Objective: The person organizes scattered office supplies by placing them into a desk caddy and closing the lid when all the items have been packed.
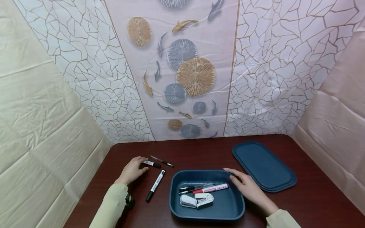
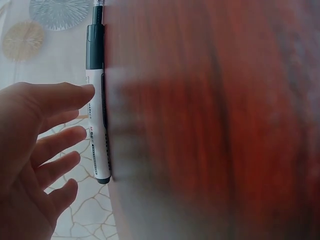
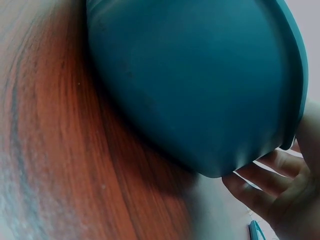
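My left hand (image 1: 133, 171) is at a white marker with a black cap (image 1: 154, 164), its fingers apart and bent lightly. In the left wrist view the marker (image 2: 97, 125) lies beside the fingertips, not gripped. A second black-capped white marker (image 1: 155, 186) lies nearer me, and a slim pen (image 1: 162, 161) lies just beyond. My right hand (image 1: 246, 186) holds the back right corner of a blue box (image 1: 207, 218), thumb over the rim, fingers against the outer wall. In the right wrist view the box's side (image 3: 190, 85) hides the thumb.
Inside the box lie a red-and-white marker (image 1: 212, 188), black-ended clear pens (image 1: 196, 186) and a white stapler (image 1: 196, 201). A blue lid (image 1: 263, 166) lies on the dark red-brown table (image 1: 199, 155) at right. Patterned cloth (image 1: 185, 79) hangs behind the table.
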The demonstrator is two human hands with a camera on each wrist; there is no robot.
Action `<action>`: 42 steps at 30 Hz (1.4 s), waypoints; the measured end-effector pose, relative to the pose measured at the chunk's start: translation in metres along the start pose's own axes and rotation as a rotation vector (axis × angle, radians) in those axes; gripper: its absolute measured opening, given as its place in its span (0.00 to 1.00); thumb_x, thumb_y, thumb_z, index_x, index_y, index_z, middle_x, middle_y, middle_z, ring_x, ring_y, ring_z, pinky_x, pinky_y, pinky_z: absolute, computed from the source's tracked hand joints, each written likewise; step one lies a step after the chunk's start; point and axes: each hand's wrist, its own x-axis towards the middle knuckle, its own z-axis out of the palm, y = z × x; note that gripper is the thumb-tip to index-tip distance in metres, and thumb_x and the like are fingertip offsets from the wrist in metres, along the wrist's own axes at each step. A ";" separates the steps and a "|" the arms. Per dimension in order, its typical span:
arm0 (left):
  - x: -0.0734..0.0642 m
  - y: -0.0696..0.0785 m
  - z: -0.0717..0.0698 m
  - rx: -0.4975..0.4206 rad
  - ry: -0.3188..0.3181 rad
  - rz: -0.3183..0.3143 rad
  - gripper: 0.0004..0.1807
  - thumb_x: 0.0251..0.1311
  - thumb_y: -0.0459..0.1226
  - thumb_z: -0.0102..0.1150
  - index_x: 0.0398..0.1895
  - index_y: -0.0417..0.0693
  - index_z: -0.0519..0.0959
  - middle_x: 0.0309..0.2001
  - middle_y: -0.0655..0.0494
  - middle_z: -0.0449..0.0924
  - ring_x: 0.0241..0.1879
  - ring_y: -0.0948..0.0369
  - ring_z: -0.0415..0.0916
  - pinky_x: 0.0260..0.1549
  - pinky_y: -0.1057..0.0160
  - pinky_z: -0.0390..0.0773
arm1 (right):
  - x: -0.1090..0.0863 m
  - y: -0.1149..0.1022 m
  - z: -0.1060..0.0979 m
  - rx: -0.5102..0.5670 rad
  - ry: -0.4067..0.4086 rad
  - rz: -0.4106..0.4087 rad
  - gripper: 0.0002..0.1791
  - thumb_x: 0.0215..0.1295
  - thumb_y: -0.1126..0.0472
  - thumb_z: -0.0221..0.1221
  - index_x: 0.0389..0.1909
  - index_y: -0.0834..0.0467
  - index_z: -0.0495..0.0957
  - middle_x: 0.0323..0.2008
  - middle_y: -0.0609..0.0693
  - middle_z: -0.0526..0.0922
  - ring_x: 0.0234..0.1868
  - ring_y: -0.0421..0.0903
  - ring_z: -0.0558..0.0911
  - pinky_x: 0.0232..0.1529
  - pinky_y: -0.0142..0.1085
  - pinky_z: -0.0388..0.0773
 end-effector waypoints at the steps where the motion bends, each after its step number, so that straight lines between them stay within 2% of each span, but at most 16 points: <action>1: 0.000 0.000 0.000 -0.002 -0.004 -0.001 0.24 0.65 0.41 0.67 0.62 0.42 0.79 0.65 0.36 0.72 0.69 0.39 0.64 0.61 0.37 0.67 | 0.000 0.000 0.000 0.002 -0.001 0.001 0.22 0.79 0.57 0.52 0.70 0.52 0.73 0.66 0.56 0.75 0.66 0.61 0.73 0.58 0.59 0.73; 16: 0.003 -0.003 0.001 0.034 -0.054 0.019 0.22 0.64 0.41 0.67 0.60 0.43 0.81 0.63 0.41 0.75 0.66 0.43 0.67 0.61 0.41 0.69 | 0.000 0.001 0.000 0.008 -0.007 0.011 0.22 0.79 0.56 0.52 0.70 0.51 0.73 0.67 0.56 0.75 0.67 0.61 0.72 0.58 0.59 0.73; 25: 0.007 -0.001 0.000 0.018 -0.071 -0.005 0.16 0.62 0.38 0.69 0.52 0.46 0.84 0.51 0.51 0.80 0.53 0.50 0.78 0.51 0.45 0.77 | 0.000 0.001 0.000 0.007 -0.002 0.006 0.22 0.79 0.57 0.52 0.70 0.52 0.73 0.67 0.57 0.75 0.66 0.61 0.73 0.57 0.59 0.73; 34: 0.005 0.000 0.001 -0.021 -0.077 0.007 0.08 0.62 0.36 0.69 0.43 0.48 0.85 0.41 0.57 0.80 0.43 0.56 0.79 0.44 0.50 0.79 | 0.000 0.000 0.001 0.011 0.002 0.010 0.21 0.79 0.58 0.52 0.70 0.53 0.73 0.66 0.57 0.75 0.66 0.61 0.73 0.57 0.59 0.74; 42: 0.005 0.002 0.002 -0.018 -0.094 -0.004 0.07 0.63 0.35 0.68 0.43 0.48 0.85 0.41 0.57 0.80 0.42 0.58 0.79 0.43 0.51 0.80 | 0.000 0.000 0.001 -0.002 0.009 0.015 0.21 0.79 0.59 0.52 0.70 0.53 0.73 0.66 0.58 0.75 0.65 0.61 0.73 0.57 0.59 0.74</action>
